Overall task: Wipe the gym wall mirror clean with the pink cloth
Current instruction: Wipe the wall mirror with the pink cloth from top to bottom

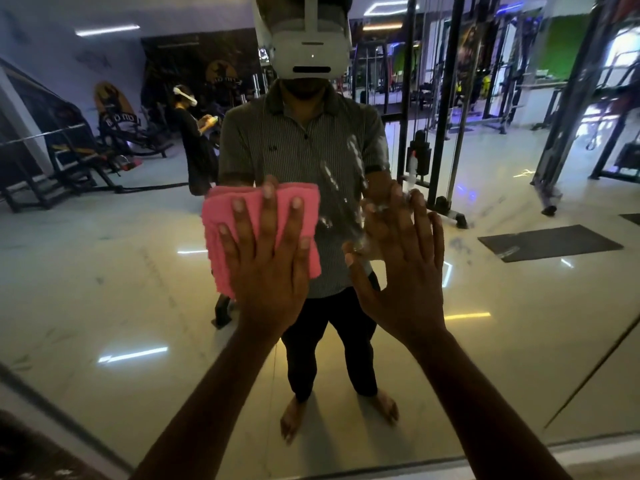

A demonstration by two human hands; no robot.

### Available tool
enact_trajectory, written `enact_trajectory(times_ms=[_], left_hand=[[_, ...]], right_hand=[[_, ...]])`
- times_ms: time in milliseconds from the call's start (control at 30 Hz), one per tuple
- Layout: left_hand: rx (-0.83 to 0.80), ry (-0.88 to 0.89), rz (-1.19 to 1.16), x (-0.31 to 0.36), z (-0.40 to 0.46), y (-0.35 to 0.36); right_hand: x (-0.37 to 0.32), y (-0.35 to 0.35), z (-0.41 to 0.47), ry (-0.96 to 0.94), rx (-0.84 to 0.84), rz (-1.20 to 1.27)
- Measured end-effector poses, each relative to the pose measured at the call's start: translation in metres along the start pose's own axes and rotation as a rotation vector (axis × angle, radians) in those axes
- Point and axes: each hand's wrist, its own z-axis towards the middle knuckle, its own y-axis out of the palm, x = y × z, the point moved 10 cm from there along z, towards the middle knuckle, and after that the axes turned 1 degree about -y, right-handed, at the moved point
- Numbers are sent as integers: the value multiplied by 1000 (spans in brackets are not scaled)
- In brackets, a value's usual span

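The wall mirror [110, 271] fills the view straight ahead. My left hand [266, 268] lies flat with spread, straight fingers on the folded pink cloth [218, 220], pressing it against the glass at chest height. My right hand [405, 268] is flat on the bare glass just to the right of the cloth, fingers straight and spread. Wet streaks and droplets [343, 174] show on the glass between and above my hands.
The mirror's lower edge [485, 455] runs along the bottom, with a vertical panel seam [588, 372] at the right. Reflected in the glass are my own body, another person standing at the left, gym machines and a shiny floor.
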Motion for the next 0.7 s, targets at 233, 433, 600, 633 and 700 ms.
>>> enact_trajectory(times_ms=[233, 433, 600, 633, 700], left_hand=[[-33, 0, 59, -13, -8, -7], [-50, 55, -20, 58, 15, 15], [-76, 73, 57, 52, -11, 22], [5, -54, 54, 42, 9, 11], [112, -209, 49, 46, 42, 2]], right_hand=[[26, -27, 13, 51, 55, 41], [49, -37, 19, 51, 40, 4], [77, -48, 20, 65, 21, -4], [83, -51, 20, 68, 25, -21], [89, -54, 19, 61, 35, -50]])
